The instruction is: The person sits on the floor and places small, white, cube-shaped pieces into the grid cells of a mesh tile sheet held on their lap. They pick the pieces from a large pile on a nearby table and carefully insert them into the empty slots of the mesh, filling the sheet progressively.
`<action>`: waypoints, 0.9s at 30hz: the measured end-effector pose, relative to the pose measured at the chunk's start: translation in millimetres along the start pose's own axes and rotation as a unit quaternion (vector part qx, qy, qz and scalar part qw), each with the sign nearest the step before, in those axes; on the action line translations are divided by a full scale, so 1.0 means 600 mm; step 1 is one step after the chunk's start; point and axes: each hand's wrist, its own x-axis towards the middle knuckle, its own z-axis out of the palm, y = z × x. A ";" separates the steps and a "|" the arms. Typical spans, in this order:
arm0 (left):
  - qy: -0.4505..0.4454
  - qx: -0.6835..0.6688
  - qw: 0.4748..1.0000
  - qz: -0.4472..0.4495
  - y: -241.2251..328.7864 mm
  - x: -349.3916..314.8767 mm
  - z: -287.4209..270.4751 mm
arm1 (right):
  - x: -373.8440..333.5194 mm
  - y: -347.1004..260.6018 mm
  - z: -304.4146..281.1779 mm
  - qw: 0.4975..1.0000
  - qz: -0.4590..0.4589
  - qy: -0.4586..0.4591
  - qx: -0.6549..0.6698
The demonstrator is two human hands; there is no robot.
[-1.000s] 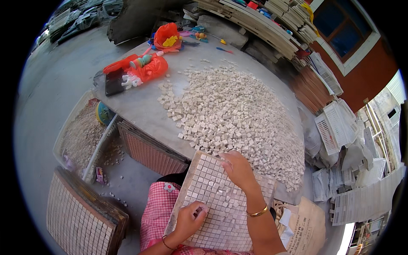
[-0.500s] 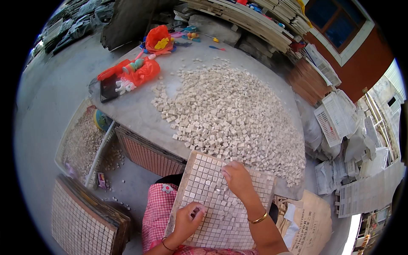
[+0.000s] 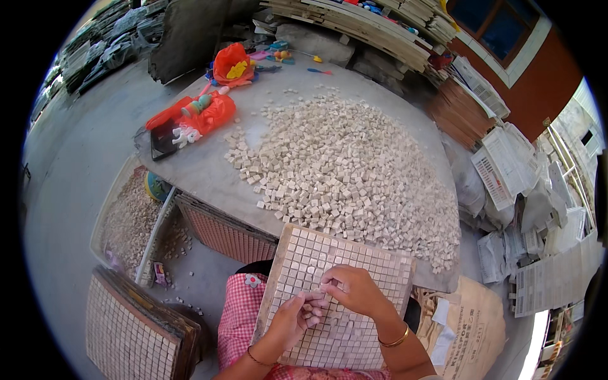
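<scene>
A square grid board [image 3: 384,269] filled with rows of small pale stone tiles [image 3: 304,253] rests tilted on my lap, its far edge against the table. Several tiles lie loose or askew on its middle and lower part. Over the board my two hands nearly meet. My left hand [image 3: 296,320] is turned partly palm up, fingers curled and dusty; what lies in them is too small to make out. Just right of it, my right hand [image 3: 352,290] is bent down with thumb and forefinger pinched close to the left fingertips. Whatever is between them is hidden.
A wide heap of stone cubes [image 3: 348,164] covers much of the grey table [image 3: 209,202]. Red plastic bags [image 3: 218,114] and toys lie at its far left. Stacked tile boards [image 3: 130,332] and a bin of chips [image 3: 130,221] stand left; white crates [image 3: 500,171] and a paper sack [image 3: 475,329] right.
My right hand has moved down and left across the board. My left hand has shifted slightly right and turned more palm up, so the two now nearly touch.
</scene>
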 end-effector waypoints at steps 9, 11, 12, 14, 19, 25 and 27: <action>-0.007 0.295 0.944 0.151 0.022 0.043 -0.010 | -0.001 0.076 0.036 0.988 0.049 0.074 -0.126; -0.022 0.226 0.965 0.134 0.033 0.045 0.001 | 0.001 0.074 0.031 0.990 0.073 0.066 -0.097; -0.018 0.253 0.957 0.143 0.036 0.048 -0.002 | 0.001 0.064 0.021 0.992 0.094 0.063 -0.055; -0.009 0.307 0.938 0.159 0.041 0.054 -0.008 | 0.000 0.069 0.011 0.981 0.132 0.076 0.118; 0.051 0.651 0.648 0.393 0.044 0.077 0.010 | -0.002 0.066 -0.019 0.853 0.136 0.114 0.491; 0.064 0.702 0.565 0.430 0.038 0.092 0.011 | 0.018 0.077 0.007 0.981 0.141 0.109 0.072; 0.066 0.701 0.564 0.432 0.037 0.092 0.011 | 0.024 0.077 0.019 0.987 0.102 0.122 -0.003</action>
